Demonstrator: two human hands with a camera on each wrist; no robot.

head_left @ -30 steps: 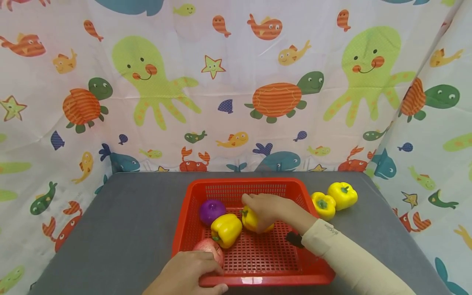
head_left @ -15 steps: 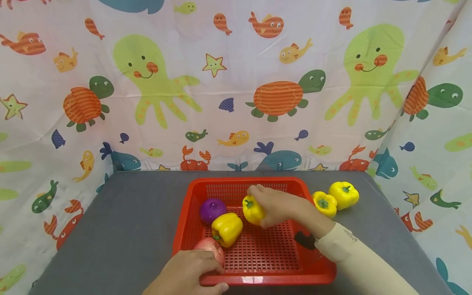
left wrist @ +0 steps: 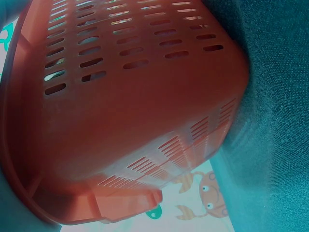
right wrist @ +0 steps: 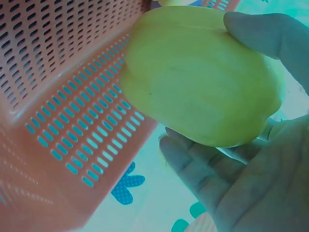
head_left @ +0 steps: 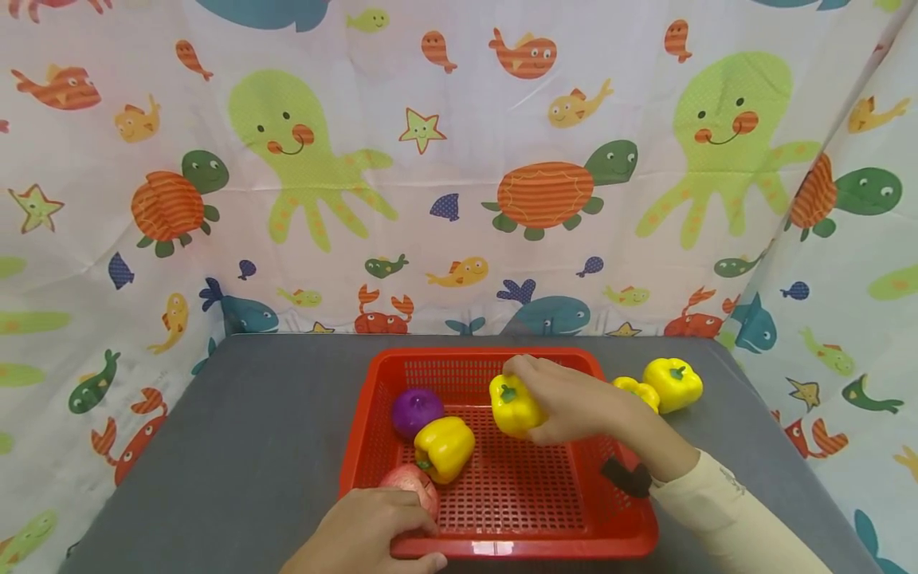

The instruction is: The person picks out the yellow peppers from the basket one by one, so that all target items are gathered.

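Note:
My right hand [head_left: 566,399] holds a yellow bell pepper [head_left: 515,406] over the red plastic basket [head_left: 502,548], thumb on one side and fingers on the other. In the right wrist view the same bell pepper [right wrist: 198,77] fills the middle, with the slotted basket wall behind it. At the basket's front left corner, my left hand [head_left: 369,530] grips the rim, its thumb outside and fingers over the edge. Inside lie a second yellow bell pepper [head_left: 445,449], a purple onion-like ball [head_left: 417,413] and a pinkish-red round fruit [head_left: 412,482], partly hidden by the left hand.
Right of the basket, two more yellow peppers, a rear one [head_left: 672,385] and a front one [head_left: 637,391] partly covered by my right arm, rest on the grey tabletop [head_left: 265,446]. A sea-animal printed curtain [head_left: 459,159] encloses the back and sides.
The right hand has lifted the yellow pepper off the basket floor and carried it slightly right, its stem now turned to the head view. The left hand stays on the rim.

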